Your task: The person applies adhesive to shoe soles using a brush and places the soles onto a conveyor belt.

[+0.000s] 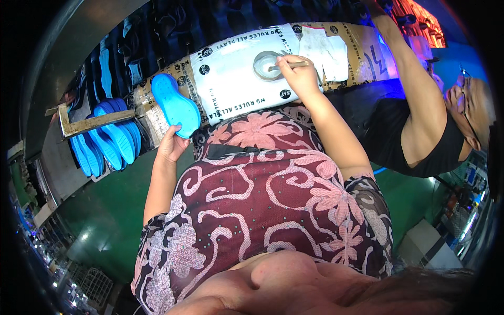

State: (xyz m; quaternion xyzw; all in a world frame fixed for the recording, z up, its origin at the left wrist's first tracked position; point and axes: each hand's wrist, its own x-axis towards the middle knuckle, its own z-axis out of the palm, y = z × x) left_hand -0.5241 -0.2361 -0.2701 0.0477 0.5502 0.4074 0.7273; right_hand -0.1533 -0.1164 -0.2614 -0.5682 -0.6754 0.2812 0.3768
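My left hand (171, 144) holds a bright blue shoe sole (175, 104) by its lower end, tilted up over the table's left part. My right hand (298, 75) grips a thin brush (287, 65) whose tip rests in a small round glass bowl (267, 65). The bowl stands on a white printed plastic sheet (231, 89) that covers the table. My red and pink flowered garment fills the lower middle of the view.
A row of blue soles (107, 139) stands on a rack at the left, beside a metal angle bar (89, 124). White cloth (325, 47) lies right of the bowl. Another person in a black top (415, 131) reaches up at the right. The floor is green.
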